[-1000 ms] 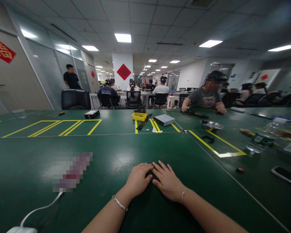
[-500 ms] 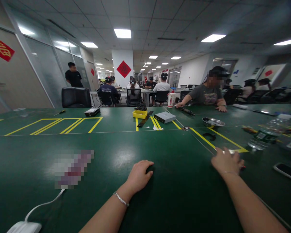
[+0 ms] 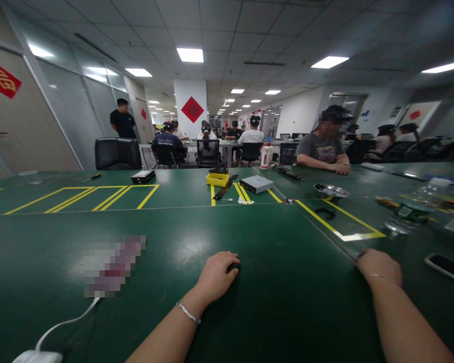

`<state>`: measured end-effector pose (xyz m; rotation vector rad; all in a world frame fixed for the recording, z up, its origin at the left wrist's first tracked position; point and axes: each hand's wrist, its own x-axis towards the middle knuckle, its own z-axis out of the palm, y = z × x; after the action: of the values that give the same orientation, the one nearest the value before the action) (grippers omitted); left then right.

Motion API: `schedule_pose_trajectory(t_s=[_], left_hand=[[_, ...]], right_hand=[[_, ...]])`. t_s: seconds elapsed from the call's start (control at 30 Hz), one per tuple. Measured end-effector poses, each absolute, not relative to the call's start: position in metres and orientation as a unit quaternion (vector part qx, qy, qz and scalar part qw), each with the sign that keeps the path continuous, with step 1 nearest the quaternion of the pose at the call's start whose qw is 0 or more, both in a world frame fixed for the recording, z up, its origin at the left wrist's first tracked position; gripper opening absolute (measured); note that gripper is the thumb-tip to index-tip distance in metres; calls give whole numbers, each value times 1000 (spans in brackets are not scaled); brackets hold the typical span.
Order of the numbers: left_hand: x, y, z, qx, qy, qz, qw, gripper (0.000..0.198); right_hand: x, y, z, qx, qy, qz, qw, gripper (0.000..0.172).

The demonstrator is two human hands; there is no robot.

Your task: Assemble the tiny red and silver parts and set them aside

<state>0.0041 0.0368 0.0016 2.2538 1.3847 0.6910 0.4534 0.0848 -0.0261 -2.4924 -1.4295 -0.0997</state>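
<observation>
My left hand (image 3: pixel 218 274) rests on the green tabletop (image 3: pixel 287 302), fingers loosely curved and the thumb apart, holding nothing. A silver bracelet circles that wrist. On the right, my right hand (image 3: pixel 380 266) is closed near the table seam, its knuckles upward. Its fingertips are hidden, and what they hold, if anything, cannot be made out. Beyond it are a yellow tape corner (image 3: pixel 363 236) and a black curved piece (image 3: pixel 326 214). Nearby on its right stand a clear plastic bottle (image 3: pixel 412 210) and a dark phone (image 3: pixel 448 268).
Farther back are a yellow tray (image 3: pixel 217 180), a grey box (image 3: pixel 256 184), a metal bowl (image 3: pixel 331 191) and a black boxy device (image 3: pixel 143 176). A blurred-out flat object (image 3: pixel 117 264) with a white cable lies left. A person (image 3: pixel 323 146) sits across the table.
My right hand has moved right and slightly nearer, from spread fingers to a closed hand. A small red thing by its fingers is now hidden. The person opposite has brought both hands together.
</observation>
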Motion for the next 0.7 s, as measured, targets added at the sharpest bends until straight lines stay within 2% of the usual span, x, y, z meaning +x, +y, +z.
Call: schedule_pose_trajectory(t_s=[0.17, 0.4, 0.6, 0.7], left_hand=[[4, 37, 1, 809, 493, 248, 202, 23], [3, 39, -3, 815, 480, 258, 196, 21], [4, 38, 1, 805, 494, 253, 209, 23], [4, 37, 3, 792, 506, 255, 227, 24]], right_hand=[[440, 81, -13, -887, -441, 12, 135, 42], [419, 73, 1, -910, -387, -16, 146, 38], [369, 81, 20, -810, -531, -48, 245, 39], [313, 82, 31, -718, -649, -7, 250, 31]])
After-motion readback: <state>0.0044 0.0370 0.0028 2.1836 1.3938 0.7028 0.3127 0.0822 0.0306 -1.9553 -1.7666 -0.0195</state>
